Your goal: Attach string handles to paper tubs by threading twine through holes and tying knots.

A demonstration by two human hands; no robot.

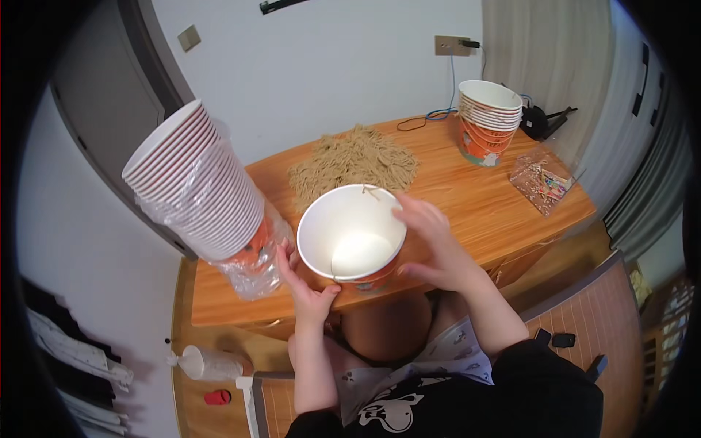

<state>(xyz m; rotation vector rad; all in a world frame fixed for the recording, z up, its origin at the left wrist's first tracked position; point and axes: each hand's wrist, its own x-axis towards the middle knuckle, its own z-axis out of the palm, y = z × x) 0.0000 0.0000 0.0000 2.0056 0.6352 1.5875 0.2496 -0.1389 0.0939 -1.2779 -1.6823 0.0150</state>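
Observation:
A paper bucket (350, 233), white inside and orange outside, stands at the near edge of the table with its mouth facing up toward me. A twine cord shows at its far rim and at its near left side. My left hand (307, 292) is at the bucket's near left, thumb and fingers spread apart, close to the wrapped stack of buckets. Beside the right side of the bucket, my right hand (436, 247) has its fingers by the rim and its thumb lower down, apart from the fingers. Whether either hand presses on the wall is unclear.
A tall leaning stack of buckets (201, 190) in clear plastic is on the left. Behind the bucket lies a heap of tan twine pieces (358, 160). Nested orange buckets (488, 120) stand at the far right, near a clear bag of small colourful items (546, 182) and a black router (539, 120).

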